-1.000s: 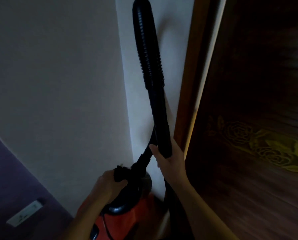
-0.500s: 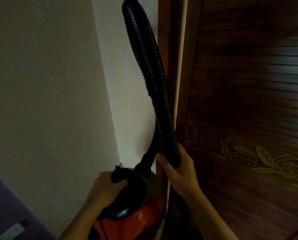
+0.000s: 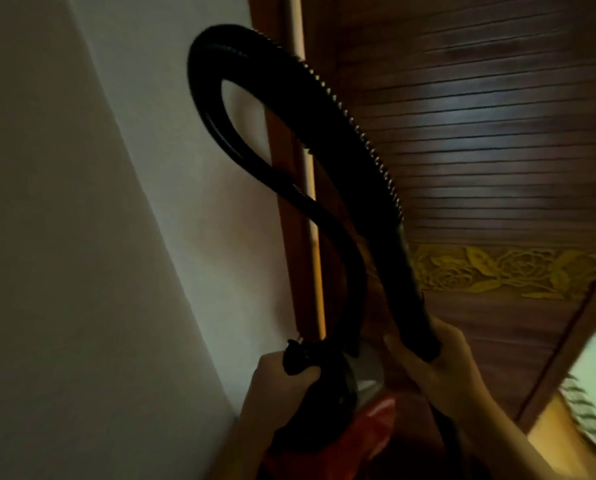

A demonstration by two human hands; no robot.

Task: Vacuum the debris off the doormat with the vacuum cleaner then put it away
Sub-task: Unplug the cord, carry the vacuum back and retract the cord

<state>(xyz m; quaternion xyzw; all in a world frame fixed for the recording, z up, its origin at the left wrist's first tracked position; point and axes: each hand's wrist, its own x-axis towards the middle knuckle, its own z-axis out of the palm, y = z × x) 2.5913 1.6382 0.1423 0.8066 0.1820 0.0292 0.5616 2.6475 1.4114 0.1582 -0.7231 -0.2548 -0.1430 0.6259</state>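
A red vacuum cleaner [image 3: 376,426] with a black top sits low in the dim view, close to a wall corner. My left hand [image 3: 279,379] is closed on its black handle. Its black ribbed hose [image 3: 355,133] loops up from the body, arches over and comes down to a smooth black tube end, which my right hand [image 3: 438,365] grips. The doormat is out of sight.
A pale wall [image 3: 99,237] fills the left side. A dark wooden louvred door [image 3: 497,150] with a carved gold rose band stands right behind the hose, its frame [image 3: 289,202] beside the wall. A lit floor patch [image 3: 584,393] shows at the lower right.
The view has swung right and the door now fills more of it. The whole hose loop has come into sight, and my right hand with the tube has shifted right, away from the vacuum body.
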